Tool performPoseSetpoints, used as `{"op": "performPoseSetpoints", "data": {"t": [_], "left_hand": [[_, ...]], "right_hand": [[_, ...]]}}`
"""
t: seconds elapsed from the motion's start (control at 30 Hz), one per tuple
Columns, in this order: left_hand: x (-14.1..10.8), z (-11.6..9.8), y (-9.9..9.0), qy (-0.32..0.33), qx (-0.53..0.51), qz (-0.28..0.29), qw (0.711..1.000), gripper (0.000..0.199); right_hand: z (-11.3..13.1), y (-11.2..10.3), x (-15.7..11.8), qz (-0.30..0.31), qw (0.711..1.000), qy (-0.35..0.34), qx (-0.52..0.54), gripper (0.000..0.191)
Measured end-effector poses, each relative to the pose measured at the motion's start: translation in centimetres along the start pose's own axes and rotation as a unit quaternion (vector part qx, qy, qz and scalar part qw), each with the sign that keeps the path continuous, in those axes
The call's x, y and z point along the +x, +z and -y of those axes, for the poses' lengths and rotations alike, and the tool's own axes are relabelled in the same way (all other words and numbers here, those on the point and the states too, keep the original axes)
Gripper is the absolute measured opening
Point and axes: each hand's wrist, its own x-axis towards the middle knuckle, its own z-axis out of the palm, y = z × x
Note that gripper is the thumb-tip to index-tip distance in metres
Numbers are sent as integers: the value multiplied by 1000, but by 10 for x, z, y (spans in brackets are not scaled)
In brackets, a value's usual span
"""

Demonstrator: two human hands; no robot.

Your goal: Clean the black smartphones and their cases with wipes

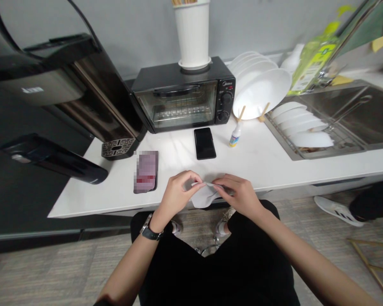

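Note:
A small light-grey cloth (pixel 202 198) hangs at the counter's front edge, pinched along its top between both hands. My left hand (pixel 178 191) grips its left part with thumb and forefinger. On the other side my right hand (pixel 241 193) pinches the top right part, and its fingers hide some of the cloth. Beyond the hands lies a black phone (pixel 205 143), flat on the counter. A small white bottle (pixel 235 135) with a yellow base stands to the phone's right. Left of my left hand is a second phone (pixel 147 172) with a blurred-out screen.
On the white counter (pixel 178 146) stands a black toaster oven (pixel 181 100) with a white cup (pixel 193 34) on top. A water dispenser (pixel 105 93) and dark flask (pixel 60 159) are left. Right are racked plates (pixel 261 91), a sink (pixel 347 114), a soap bottle (pixel 317 57) and another person's shoe (pixel 336 210).

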Motion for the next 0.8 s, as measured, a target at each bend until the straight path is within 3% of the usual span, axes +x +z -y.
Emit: {"op": "performPoseSetpoints", "data": {"t": [0.23,0.33,0.43,0.53,0.63,0.67,0.73,0.8], "left_hand": [[-14,-25,-6,-6,-31,-4,999,15],[-19,-32,-12,-14,-34,-5,999,14],[-11,-23,-15,-36,-36,-36,998,17],[12,0,-12,-59,-17,-33,998,18],[35,22,-6,-55,66,-10,996,15],[39,26,-4,-46,115,-25,992,23],[38,27,-1,-25,227,-80,970,36],[27,22,0,20,280,-58,958,34]], "right_hand": [[20,-14,-7,-98,994,-36,20,24],[29,-24,-7,-107,993,-31,30,21],[25,-30,4,-98,995,5,34,19],[4,-28,27,-74,995,54,42,28],[-21,-21,48,-63,996,64,-12,32],[-27,-19,51,-77,994,57,-48,32],[-33,-17,50,-101,988,32,-109,32],[-32,-18,39,-78,989,-3,-127,33]]}}
